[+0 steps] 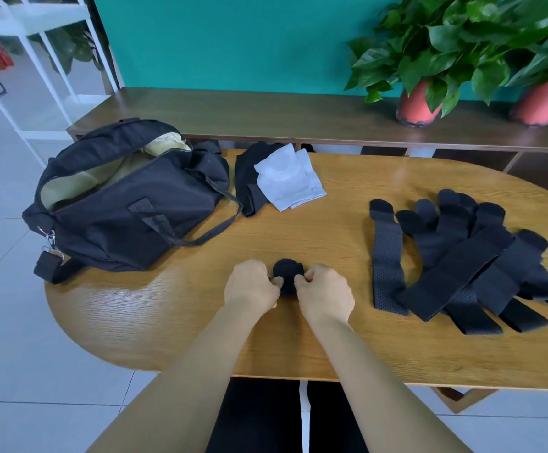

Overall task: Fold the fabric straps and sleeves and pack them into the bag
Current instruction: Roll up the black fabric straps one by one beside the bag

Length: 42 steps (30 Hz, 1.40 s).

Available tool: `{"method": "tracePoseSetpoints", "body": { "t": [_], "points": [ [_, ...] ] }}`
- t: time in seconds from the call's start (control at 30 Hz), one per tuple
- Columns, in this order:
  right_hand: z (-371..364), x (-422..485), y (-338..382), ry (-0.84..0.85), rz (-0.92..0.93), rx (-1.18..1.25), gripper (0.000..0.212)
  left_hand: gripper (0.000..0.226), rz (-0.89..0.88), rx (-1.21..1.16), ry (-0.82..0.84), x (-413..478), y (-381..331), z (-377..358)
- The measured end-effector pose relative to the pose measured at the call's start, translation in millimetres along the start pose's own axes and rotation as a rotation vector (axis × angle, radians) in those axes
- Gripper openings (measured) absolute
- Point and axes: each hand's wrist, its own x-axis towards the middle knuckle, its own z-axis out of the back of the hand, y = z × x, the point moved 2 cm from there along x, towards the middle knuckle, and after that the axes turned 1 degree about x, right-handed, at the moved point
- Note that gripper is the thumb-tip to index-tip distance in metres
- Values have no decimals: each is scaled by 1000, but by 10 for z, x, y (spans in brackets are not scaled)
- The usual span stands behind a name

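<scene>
Strap (288, 274) sits pinched between left hand (251, 284) and right hand (326, 292) fingers (301, 280).

Left grip (251, 284) and right grip (326, 294) bare, forearms (181, 380) bare; black trousers (259, 416) on both legs

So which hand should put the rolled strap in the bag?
Probably the left hand: both pinch the rolled strap, but the open bag sits to the left; the right hand is nearer the strap pile.

bag (128, 204) left, straps (455, 263) right, sleeves (285, 181) seemingly behind
</scene>
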Motion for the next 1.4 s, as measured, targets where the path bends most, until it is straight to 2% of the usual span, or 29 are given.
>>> {"method": "tracePoseSetpoints", "body": {
  "t": [0.17,0.3,0.37,0.43,0.5,0.57,0.63,0.73,0.97,1.23,1.4],
  "points": [
    [15,-3,18,-19,21,-73,22,30,-13,16,-17,-14,-16,1],
    [46,-31,-27,-36,22,-2,27,37,-206,-13,-218,-133,94,-80],
    [65,-73,-65,-89,50,59,25,23,-339,-73,-346,-232,153,-78],
    [93,-149,-89,-259,259,73,17,8,-515,-13,-454,-309,185,-58],
    [36,-205,-136,-347,554,-40,17,26,-698,187,-420,-326,192,-106],
    [-79,-172,-204,-270,711,-196,30,42,-768,337,-297,-310,215,-171],
    [-131,-136,-237,-158,679,-239,40,49,-749,354,-245,-265,251,-218],
    [-78,-101,-174,-68,657,-235,40,48,-742,364,-277,-227,262,-204],
    [-178,-301,329,192,808,-334,47,50,-660,441,-347,-320,766,213],
    [-572,-775,1021,249,962,-383,47,47,-439,624,-405,-514,1452,756],
    [-687,-895,1257,248,1008,-472,40,38,-399,705,-440,-511,1568,919]
  ]
}}
